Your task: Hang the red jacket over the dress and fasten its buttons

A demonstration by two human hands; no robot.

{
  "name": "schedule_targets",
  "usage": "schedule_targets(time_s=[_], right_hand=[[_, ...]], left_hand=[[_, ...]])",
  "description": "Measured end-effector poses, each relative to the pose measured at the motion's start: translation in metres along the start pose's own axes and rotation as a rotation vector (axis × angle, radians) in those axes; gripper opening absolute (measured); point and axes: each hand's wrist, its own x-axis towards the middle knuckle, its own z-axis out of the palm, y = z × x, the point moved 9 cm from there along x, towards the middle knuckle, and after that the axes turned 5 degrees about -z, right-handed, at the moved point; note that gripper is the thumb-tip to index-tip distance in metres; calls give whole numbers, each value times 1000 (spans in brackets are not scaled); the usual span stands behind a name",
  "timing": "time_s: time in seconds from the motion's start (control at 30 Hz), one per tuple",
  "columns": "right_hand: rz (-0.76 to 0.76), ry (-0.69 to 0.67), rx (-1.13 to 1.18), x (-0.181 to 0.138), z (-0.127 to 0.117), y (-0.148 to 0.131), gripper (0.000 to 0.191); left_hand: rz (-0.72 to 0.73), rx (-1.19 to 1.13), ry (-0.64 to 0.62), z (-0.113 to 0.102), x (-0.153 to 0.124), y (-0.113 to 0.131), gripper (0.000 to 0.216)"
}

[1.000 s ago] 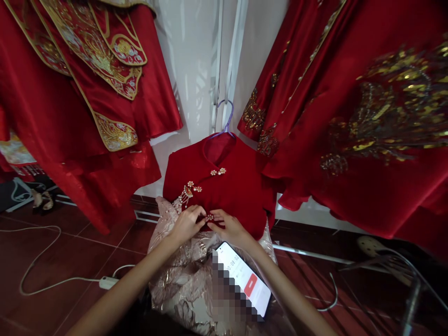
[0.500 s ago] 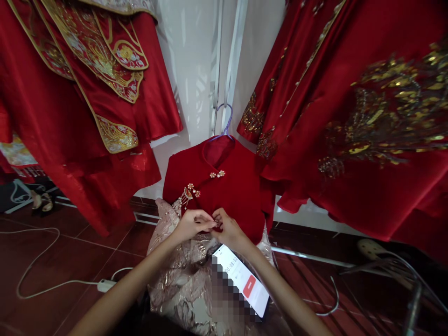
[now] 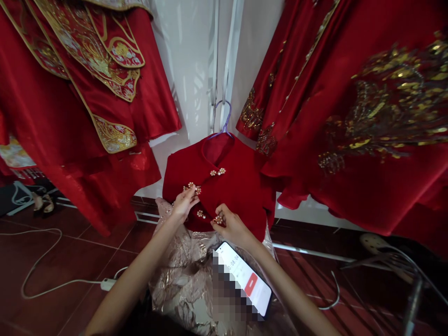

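A red velvet jacket (image 3: 241,191) hangs in front of me on a purple hanger (image 3: 225,128). My left hand (image 3: 185,204) has its fingers pinched at a beaded tassel brooch (image 3: 191,186) on the jacket's front, covering most of it. Lower down, my right hand (image 3: 231,227) grips a pearl flower clasp (image 3: 218,219) at the front edge near the hem. Between the hands sits a small pearl fastener (image 3: 200,214) on the cloth. Another pearl flower clasp (image 3: 217,172) lies just below the collar.
Red embroidered gowns hang on the left (image 3: 112,88) and right (image 3: 378,121). A phone (image 3: 250,282) showing a timer rests on shiny pale-pink fabric (image 3: 182,284) below my hands. A white cable (image 3: 42,233) runs over the tiled floor.
My hands were together at the lower clasp. The left has moved up and left to the tassel brooch, uncovering the small pearl fastener. The right stays near the hem.
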Motion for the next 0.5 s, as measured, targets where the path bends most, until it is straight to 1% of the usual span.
schedule_targets(time_s=[0.17,0.23,0.3,0.37,0.43,0.47,0.5], right_hand=[[-27,3,-2,0,3,0,20],[-31,-1,6,1,4,-1,20],[-35,-3,4,0,2,-3,20],[-38,-17,0,-1,-2,-7,20],[-42,-84,6,-3,-6,-11,21],[-47,-137,13,-5,-8,-14,22],[-55,-192,23,-7,-10,-17,23]], left_hand=[[102,109,129,-8,8,0,44],[136,136,148,-7,9,2,43],[140,151,157,-4,5,4,43],[91,193,124,5,0,4,41],[58,310,24,22,-4,9,40],[81,387,-26,32,-5,16,40],[141,461,-57,40,-6,27,38]])
